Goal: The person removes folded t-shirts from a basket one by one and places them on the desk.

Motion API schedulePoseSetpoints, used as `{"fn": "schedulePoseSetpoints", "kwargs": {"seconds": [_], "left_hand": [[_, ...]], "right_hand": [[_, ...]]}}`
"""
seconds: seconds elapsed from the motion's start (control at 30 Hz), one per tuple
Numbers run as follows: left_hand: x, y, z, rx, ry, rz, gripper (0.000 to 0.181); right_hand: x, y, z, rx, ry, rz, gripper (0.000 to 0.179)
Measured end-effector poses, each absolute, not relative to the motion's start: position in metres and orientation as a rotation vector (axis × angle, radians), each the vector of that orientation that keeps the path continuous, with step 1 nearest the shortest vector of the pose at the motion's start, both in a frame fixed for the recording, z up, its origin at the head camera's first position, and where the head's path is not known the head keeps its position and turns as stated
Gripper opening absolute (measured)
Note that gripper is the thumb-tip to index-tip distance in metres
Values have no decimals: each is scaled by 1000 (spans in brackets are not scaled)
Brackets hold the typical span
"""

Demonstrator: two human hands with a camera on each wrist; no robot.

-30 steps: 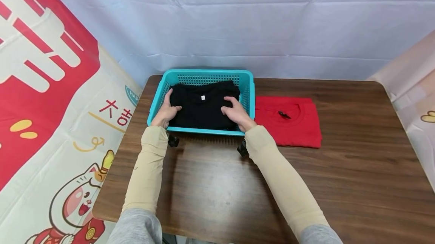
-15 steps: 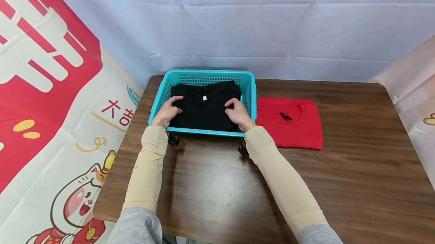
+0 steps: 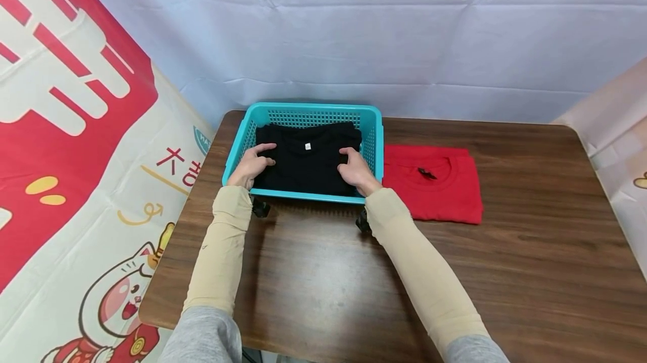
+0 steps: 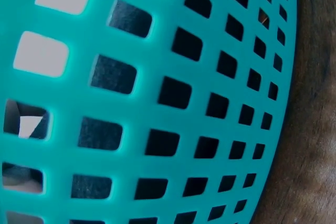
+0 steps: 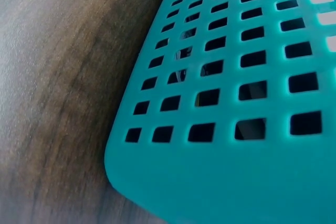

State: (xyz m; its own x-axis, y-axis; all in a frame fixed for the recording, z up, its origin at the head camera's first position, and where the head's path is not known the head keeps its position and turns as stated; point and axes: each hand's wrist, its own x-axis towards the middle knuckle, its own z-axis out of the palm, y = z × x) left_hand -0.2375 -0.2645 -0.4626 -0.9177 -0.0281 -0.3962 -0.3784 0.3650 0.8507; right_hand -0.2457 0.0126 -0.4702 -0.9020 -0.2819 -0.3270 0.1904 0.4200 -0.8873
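A black T-shirt (image 3: 313, 166), folded, with a small white label at its neck, lies in a turquoise plastic basket (image 3: 323, 197). Reaching over the basket's front left corner, my left hand (image 3: 251, 166) touches the left part of the shirt, thumb and index finger spread apart. My right hand (image 3: 355, 172) rests at the shirt's right side in the same way, with a gap between thumb and index finger. The other fingers of both hands are mostly hidden. Both wrist views are filled by the perforated basket wall (image 4: 131, 114), so neither hand's fingers show clearly there.
Right beside the basket, a folded red T-shirt (image 3: 440, 194) with a dark neck label lies on the brown wooden table (image 3: 531, 228). A pale cloth backdrop (image 3: 354, 42) hangs behind the table, and a printed red and white banner (image 3: 126, 144) along its left.
The left index finger has drawn in from the shirt's far left corner toward its middle. The right hand has shifted only slightly. Basket and both shirts lie as before, while the head view drifts a little.
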Motion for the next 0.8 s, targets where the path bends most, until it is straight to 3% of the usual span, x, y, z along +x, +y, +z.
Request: {"fn": "schedulePoseSetpoints", "kwargs": {"seconds": [0.4, 0.8], "left_hand": [[-232, -261, -451, -305, 2237, 1701, 59], [-236, -263, -463, -284, 2327, 1699, 60]], "right_hand": [[-244, 12, -470, -129, 2297, -1499, 52], [-245, 12, -471, -146, 2381, -1483, 51]]}}
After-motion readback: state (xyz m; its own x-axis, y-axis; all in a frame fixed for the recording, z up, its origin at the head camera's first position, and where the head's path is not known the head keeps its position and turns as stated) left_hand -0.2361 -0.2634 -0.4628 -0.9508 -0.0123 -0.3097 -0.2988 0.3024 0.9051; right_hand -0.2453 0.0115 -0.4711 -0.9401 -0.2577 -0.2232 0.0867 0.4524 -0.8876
